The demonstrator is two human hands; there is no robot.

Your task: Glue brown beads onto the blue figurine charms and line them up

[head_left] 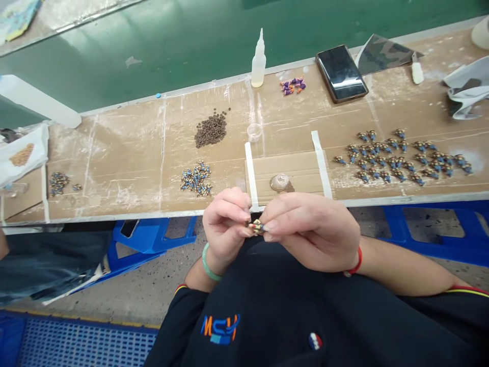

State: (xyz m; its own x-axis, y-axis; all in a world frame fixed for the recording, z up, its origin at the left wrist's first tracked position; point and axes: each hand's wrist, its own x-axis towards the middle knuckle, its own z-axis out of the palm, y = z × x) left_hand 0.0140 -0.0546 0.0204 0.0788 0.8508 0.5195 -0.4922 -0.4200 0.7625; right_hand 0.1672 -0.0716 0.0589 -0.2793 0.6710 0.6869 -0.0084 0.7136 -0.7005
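Observation:
Just beyond my chest, in front of the table edge, a small painted figurine (256, 227) in gold, red and dark colours is held between both hands. My left hand (227, 219) pinches one end between thumb and forefinger, and a small dark brown piece seems to sit at those fingertips. At the other end, the thumb and fingers of my right hand (315, 229) are closed on the figurine. Past my hands, a small clear dish (279, 182) lies on a cardboard piece (263, 171) taped down with white strips.
A pile of brown discs (211, 130) and blue-gold figurines (196, 178) lie left of centre. Many brown-topped figurines (397, 163) cover the right. Behind are a dropper bottle (259, 63), purple-orange pieces (293, 85), a clear cup (254, 132) and a black tablet-like device (341, 73). A co-worker's leg (53, 260) shows left.

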